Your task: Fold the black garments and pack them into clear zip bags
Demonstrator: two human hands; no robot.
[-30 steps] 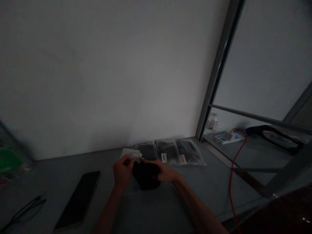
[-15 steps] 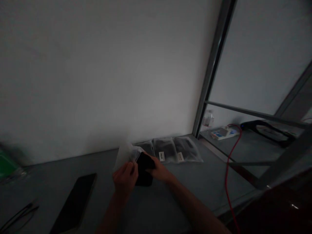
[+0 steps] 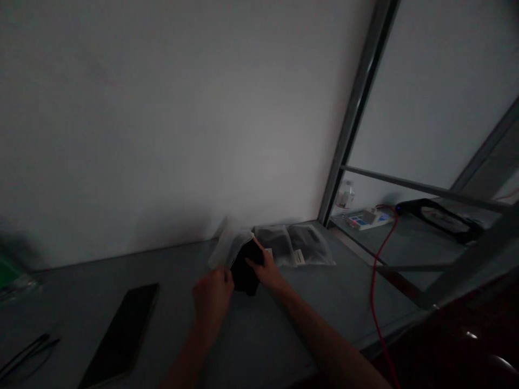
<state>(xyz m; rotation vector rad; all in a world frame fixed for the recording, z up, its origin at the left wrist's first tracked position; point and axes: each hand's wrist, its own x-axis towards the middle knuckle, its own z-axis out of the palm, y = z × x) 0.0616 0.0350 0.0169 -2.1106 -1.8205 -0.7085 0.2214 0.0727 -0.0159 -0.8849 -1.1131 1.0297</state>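
Observation:
Between my hands is a translucent plastic bag [image 3: 227, 246] with its opening towards me. A folded black cloth-like item [image 3: 244, 274] sits at the bag's mouth, partly inside it. My left hand [image 3: 214, 292] pinches the near left edge of the bag. My right hand [image 3: 267, 270] grips the black item from the right, thumb on top and fingers hidden behind. Just right of it, two filled clear bags with dark contents lie side by side, a nearer bag [image 3: 279, 243] and a farther bag [image 3: 310, 246], each with a small white label.
A dark flat phone-like slab [image 3: 121, 335] lies at left, with black cables [image 3: 28, 356] beyond it. Something green [image 3: 10, 270] is at the far left. Right stand a metal frame [image 3: 352, 108], a red cord [image 3: 375, 292], a bottle [image 3: 345, 194] and a white device [image 3: 368, 218].
Both hands have moved slightly away from me with the bag and black item. The bag now lies lower and further over the black item. The view has shifted a little.

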